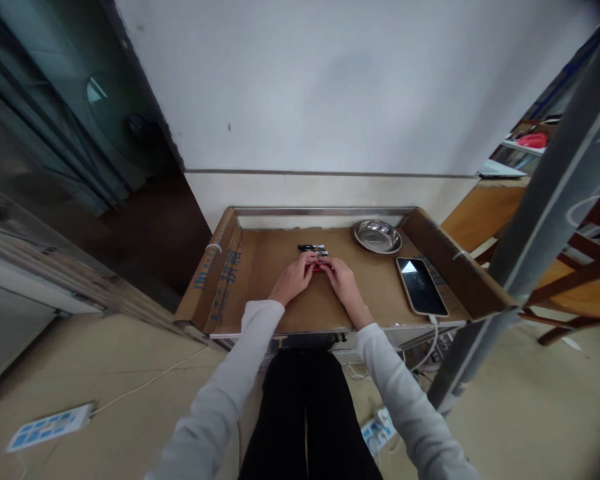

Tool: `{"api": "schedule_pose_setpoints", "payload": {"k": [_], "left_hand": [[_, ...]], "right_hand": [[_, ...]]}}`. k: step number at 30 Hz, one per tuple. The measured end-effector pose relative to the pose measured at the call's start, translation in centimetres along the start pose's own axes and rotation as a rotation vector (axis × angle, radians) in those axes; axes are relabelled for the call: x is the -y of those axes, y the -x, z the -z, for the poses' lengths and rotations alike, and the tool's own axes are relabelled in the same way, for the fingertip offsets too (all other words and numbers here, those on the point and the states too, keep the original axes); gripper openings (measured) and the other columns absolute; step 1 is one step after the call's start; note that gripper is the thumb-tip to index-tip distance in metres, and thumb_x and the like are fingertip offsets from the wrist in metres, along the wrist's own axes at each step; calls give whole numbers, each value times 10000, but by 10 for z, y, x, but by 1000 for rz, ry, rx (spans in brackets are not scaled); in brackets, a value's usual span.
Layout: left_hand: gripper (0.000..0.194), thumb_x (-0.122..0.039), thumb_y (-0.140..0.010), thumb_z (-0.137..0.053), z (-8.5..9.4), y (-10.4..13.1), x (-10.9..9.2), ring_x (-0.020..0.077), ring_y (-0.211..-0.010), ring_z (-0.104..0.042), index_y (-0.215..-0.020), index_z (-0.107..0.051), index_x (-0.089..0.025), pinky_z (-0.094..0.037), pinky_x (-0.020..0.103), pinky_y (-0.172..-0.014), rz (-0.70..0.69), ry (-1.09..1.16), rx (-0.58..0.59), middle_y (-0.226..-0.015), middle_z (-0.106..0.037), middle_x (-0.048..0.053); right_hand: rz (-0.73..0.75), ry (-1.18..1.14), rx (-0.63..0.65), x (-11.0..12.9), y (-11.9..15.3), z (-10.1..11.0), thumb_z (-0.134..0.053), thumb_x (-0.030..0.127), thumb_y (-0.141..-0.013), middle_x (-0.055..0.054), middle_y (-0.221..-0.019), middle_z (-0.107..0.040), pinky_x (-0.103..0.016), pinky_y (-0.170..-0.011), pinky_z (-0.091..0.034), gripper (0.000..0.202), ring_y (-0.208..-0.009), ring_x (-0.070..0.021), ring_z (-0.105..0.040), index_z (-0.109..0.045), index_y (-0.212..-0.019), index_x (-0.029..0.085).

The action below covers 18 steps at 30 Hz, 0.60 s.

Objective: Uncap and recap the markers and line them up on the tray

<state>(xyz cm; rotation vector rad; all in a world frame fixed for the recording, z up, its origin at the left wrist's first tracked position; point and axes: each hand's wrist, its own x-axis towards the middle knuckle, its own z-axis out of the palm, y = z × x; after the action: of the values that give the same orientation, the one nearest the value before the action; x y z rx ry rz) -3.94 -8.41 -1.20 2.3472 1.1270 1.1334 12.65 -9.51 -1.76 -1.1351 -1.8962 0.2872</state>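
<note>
My left hand (296, 277) and my right hand (342, 279) meet over the middle of the cardboard-lined tray table. The fingers of both are closed on a small red object (322, 268), low over the cardboard. Fingertips cover most of it, so its kind cannot be made out. Just beyond the fingers lies a small black-and-silver cylinder (311, 247), on its side. A second, similar cylinder (322, 253) lies close in front of it, partly hidden by my left hand.
A shiny round metal dish (379, 237) sits at the back right of the cardboard (260, 280). Nearer me on the right lies a phone (422, 287) with a white cable (434, 340) plugged in. Raised cardboard flaps edge both sides; a grey post (525, 227) stands at the right.
</note>
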Motion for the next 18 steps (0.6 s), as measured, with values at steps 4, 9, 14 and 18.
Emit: {"api": "schedule_pose_setpoints", "payload": {"k": [4,9,14,18], "left_hand": [[275,-258,-885,-456,3,-3,-4,200,-1055,-535,-1152,-469,-193,-401,360,-903,-77,-181,70,-1137,-592,66],[228,-320,-884,-466,2,-6,-4,200,-1011,-514,-1062,-555,-209,-382,348,-856,-116,-279,154,-1056,-615,45],[238,-303,-886,-466,-3,-7,1,180,-970,-523,-1075,-588,-226,-391,335,-850,-151,-291,136,-1015,-591,47],[273,-263,-900,-437,-3,-6,4,158,-952,-536,-1138,-566,-234,-419,326,-873,-143,-209,2,-1010,-551,51]], "right_hand": [[-53,32,-103,-2,1,4,-415,266,-898,-68,-927,-618,-341,-838,-457,213,-884,-190,-562,-609,-963,209],[-86,19,-173,0,1,8,-419,257,-888,-70,-940,-633,-333,-844,-448,214,-901,-192,-569,-620,-936,203],[-129,-1,-200,0,2,9,-413,266,-884,-63,-959,-658,-328,-852,-443,225,-906,-190,-593,-625,-923,201],[-191,-1,-262,-3,3,10,-396,285,-890,-62,-957,-669,-315,-824,-454,248,-874,-183,-610,-621,-946,195]]}}
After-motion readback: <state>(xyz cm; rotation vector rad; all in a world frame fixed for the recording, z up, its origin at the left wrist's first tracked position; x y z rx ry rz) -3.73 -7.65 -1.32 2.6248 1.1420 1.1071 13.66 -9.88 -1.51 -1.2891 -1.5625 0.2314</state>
